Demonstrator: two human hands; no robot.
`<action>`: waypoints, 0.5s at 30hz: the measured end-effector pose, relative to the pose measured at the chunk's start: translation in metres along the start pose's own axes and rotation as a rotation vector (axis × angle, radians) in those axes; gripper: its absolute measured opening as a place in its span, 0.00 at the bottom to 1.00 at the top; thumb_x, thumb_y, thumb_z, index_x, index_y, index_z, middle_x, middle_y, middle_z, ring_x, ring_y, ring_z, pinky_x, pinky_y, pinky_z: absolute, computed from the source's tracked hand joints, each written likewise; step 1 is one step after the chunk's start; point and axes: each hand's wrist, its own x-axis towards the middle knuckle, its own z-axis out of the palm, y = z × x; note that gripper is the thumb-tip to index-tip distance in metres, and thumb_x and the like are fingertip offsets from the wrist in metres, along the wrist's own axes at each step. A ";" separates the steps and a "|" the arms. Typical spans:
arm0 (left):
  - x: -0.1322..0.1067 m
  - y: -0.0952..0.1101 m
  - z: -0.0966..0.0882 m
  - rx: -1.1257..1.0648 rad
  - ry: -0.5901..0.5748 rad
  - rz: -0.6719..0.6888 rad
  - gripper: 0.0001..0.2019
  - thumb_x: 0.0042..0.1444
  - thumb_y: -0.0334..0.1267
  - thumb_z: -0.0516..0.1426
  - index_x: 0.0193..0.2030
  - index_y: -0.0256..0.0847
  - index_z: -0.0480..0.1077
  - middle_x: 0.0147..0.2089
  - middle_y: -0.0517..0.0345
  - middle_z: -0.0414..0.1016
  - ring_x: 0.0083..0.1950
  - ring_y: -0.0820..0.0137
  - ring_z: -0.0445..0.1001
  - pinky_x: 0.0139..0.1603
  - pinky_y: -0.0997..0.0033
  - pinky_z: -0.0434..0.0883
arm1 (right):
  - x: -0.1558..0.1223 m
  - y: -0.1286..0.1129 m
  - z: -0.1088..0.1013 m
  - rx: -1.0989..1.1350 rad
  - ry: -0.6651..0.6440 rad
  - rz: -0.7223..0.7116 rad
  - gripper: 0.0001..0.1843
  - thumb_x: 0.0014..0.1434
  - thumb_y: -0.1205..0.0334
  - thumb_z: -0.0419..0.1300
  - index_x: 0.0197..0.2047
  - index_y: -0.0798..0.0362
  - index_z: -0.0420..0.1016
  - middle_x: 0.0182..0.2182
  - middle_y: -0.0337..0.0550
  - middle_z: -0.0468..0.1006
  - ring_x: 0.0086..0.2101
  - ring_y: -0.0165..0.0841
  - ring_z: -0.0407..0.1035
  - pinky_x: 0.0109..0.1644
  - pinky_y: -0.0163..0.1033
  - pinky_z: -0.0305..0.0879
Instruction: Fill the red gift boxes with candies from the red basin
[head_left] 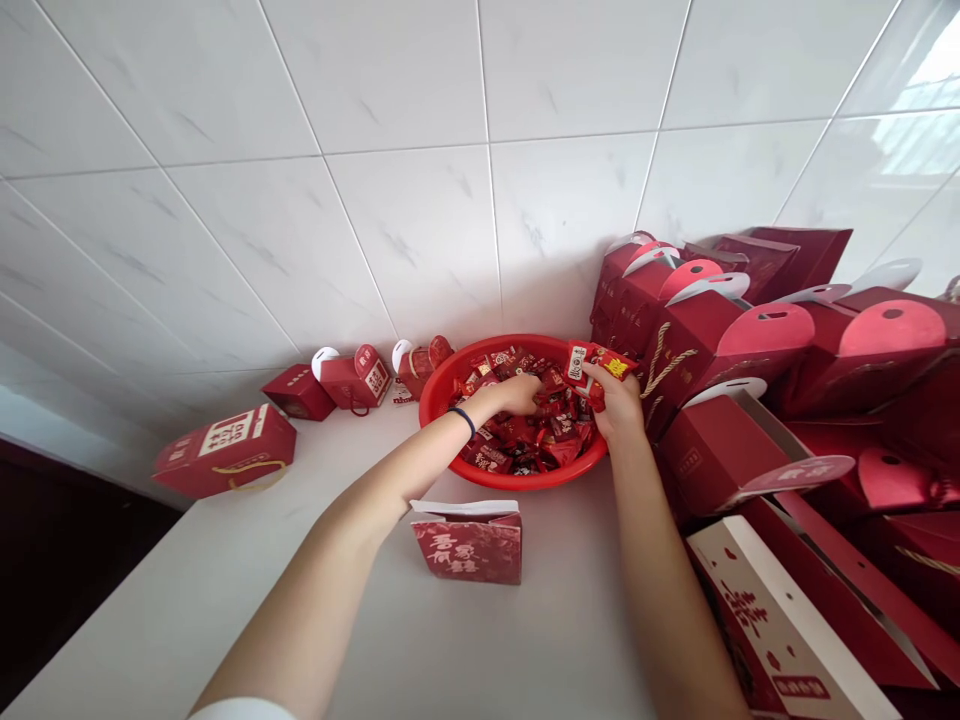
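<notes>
A red plastic basin [429, 408] full of small wrapped candies [491, 455] stands against the tiled wall. My left hand [520, 394], with a dark band on the wrist, reaches into the basin. Its fingers are curled among the candies, and what they grip is hidden. Over the basin's right rim, my right hand [621, 402] is closed on red candy packets [592, 368] with white and yellow print. In front of the basin, between my forearms, stands a small red gift box [472, 550] with white lettering and its top open.
Many red gift boxes and bags [731, 340] are piled along the right side, close to my right arm. A white-sided box [772, 620] lies at lower right. Left of the basin are small boxes [349, 380] and a larger red box [225, 450] on the white tabletop [247, 580].
</notes>
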 end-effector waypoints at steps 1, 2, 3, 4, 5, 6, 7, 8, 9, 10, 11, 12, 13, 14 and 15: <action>-0.004 0.000 -0.005 -0.025 0.028 0.006 0.03 0.50 0.33 0.63 0.31 0.36 0.76 0.32 0.53 0.80 0.35 0.64 0.76 0.36 0.71 0.69 | 0.000 0.000 0.000 -0.001 0.002 0.003 0.15 0.36 0.71 0.70 0.31 0.55 0.75 0.27 0.38 0.82 0.27 0.34 0.78 0.34 0.36 0.78; -0.009 0.000 -0.010 -0.050 0.059 0.010 0.04 0.52 0.35 0.63 0.31 0.36 0.75 0.31 0.55 0.79 0.34 0.65 0.75 0.36 0.71 0.68 | 0.000 0.000 0.000 -0.002 0.003 0.007 0.15 0.36 0.71 0.70 0.31 0.55 0.75 0.27 0.38 0.82 0.27 0.33 0.78 0.33 0.36 0.78; -0.014 0.000 -0.014 -0.077 0.092 0.011 0.06 0.53 0.38 0.62 0.31 0.36 0.75 0.30 0.56 0.78 0.33 0.66 0.75 0.35 0.71 0.67 | 0.000 -0.001 0.000 -0.002 0.005 0.012 0.15 0.35 0.72 0.70 0.31 0.55 0.75 0.26 0.37 0.82 0.26 0.33 0.78 0.32 0.35 0.77; -0.020 0.000 -0.018 -0.100 0.124 0.012 0.09 0.54 0.40 0.62 0.30 0.36 0.74 0.30 0.57 0.77 0.33 0.66 0.74 0.35 0.71 0.67 | -0.001 -0.001 0.000 -0.002 0.005 0.017 0.15 0.35 0.72 0.70 0.31 0.56 0.75 0.26 0.37 0.82 0.26 0.32 0.77 0.31 0.35 0.77; -0.026 0.000 -0.022 -0.115 0.153 0.013 0.10 0.55 0.42 0.61 0.29 0.36 0.74 0.30 0.57 0.77 0.33 0.66 0.74 0.35 0.71 0.67 | -0.001 -0.002 0.000 -0.002 0.003 0.024 0.15 0.35 0.72 0.70 0.31 0.56 0.75 0.26 0.36 0.82 0.25 0.32 0.77 0.31 0.35 0.77; -0.034 0.000 -0.025 -0.144 0.183 0.023 0.12 0.55 0.43 0.61 0.30 0.35 0.74 0.31 0.57 0.77 0.34 0.66 0.74 0.36 0.70 0.67 | -0.002 -0.003 0.001 -0.003 -0.002 0.030 0.15 0.35 0.72 0.70 0.30 0.56 0.75 0.25 0.36 0.82 0.25 0.31 0.77 0.31 0.35 0.77; -0.042 0.001 -0.027 -0.203 0.212 0.042 0.12 0.55 0.45 0.61 0.32 0.35 0.75 0.32 0.57 0.78 0.35 0.66 0.75 0.38 0.70 0.68 | -0.003 -0.004 0.002 -0.004 -0.011 0.038 0.15 0.35 0.72 0.70 0.30 0.56 0.75 0.25 0.36 0.81 0.25 0.31 0.76 0.31 0.35 0.77; -0.053 0.002 -0.030 -0.294 0.243 0.067 0.13 0.55 0.46 0.62 0.34 0.35 0.75 0.34 0.57 0.79 0.37 0.66 0.75 0.39 0.70 0.69 | -0.005 -0.005 0.003 -0.006 -0.022 0.045 0.15 0.36 0.72 0.70 0.30 0.56 0.75 0.26 0.36 0.81 0.25 0.31 0.77 0.32 0.35 0.77; -0.065 0.003 -0.032 -0.406 0.274 0.095 0.14 0.54 0.46 0.62 0.36 0.35 0.76 0.35 0.56 0.80 0.38 0.66 0.76 0.41 0.69 0.70 | -0.007 -0.007 0.004 -0.009 -0.035 0.053 0.15 0.36 0.72 0.70 0.31 0.55 0.75 0.26 0.37 0.82 0.26 0.32 0.77 0.32 0.36 0.78; -0.079 0.005 -0.034 -0.535 0.306 0.126 0.15 0.52 0.47 0.63 0.37 0.35 0.77 0.35 0.56 0.80 0.38 0.66 0.77 0.42 0.69 0.71 | -0.010 -0.010 0.006 -0.012 -0.052 0.061 0.15 0.37 0.72 0.70 0.31 0.55 0.75 0.26 0.37 0.82 0.26 0.32 0.77 0.33 0.36 0.78; -0.096 0.007 -0.036 -0.647 0.335 0.147 0.16 0.51 0.47 0.65 0.38 0.36 0.77 0.35 0.55 0.81 0.37 0.67 0.77 0.42 0.68 0.72 | -0.013 -0.013 0.008 -0.013 -0.078 0.064 0.15 0.37 0.71 0.71 0.31 0.55 0.75 0.27 0.38 0.82 0.28 0.33 0.78 0.34 0.37 0.78; -0.114 0.010 -0.039 -0.714 0.357 0.163 0.16 0.50 0.47 0.66 0.38 0.36 0.77 0.34 0.55 0.81 0.36 0.67 0.77 0.41 0.68 0.72 | -0.017 -0.017 0.010 -0.014 -0.118 0.063 0.15 0.37 0.71 0.71 0.32 0.55 0.76 0.28 0.38 0.82 0.29 0.34 0.78 0.35 0.37 0.78; -0.135 0.012 -0.041 -0.750 0.377 0.178 0.15 0.49 0.46 0.67 0.38 0.36 0.78 0.34 0.55 0.81 0.35 0.67 0.77 0.40 0.69 0.72 | -0.022 -0.021 0.011 -0.015 -0.176 0.058 0.16 0.38 0.70 0.72 0.33 0.55 0.76 0.30 0.39 0.83 0.30 0.34 0.79 0.36 0.38 0.78; -0.156 0.015 -0.043 -0.767 0.371 0.186 0.14 0.49 0.45 0.67 0.37 0.37 0.78 0.36 0.53 0.82 0.36 0.67 0.78 0.39 0.69 0.73 | -0.029 -0.027 0.013 -0.017 -0.246 0.050 0.17 0.38 0.68 0.73 0.34 0.54 0.77 0.31 0.39 0.83 0.31 0.35 0.79 0.37 0.38 0.78; -0.178 0.018 -0.044 -0.774 0.376 0.195 0.12 0.50 0.44 0.68 0.35 0.38 0.78 0.36 0.53 0.82 0.36 0.67 0.78 0.38 0.69 0.73 | -0.036 -0.033 0.014 -0.026 -0.327 0.045 0.18 0.38 0.67 0.74 0.35 0.54 0.78 0.32 0.40 0.83 0.31 0.35 0.79 0.38 0.38 0.78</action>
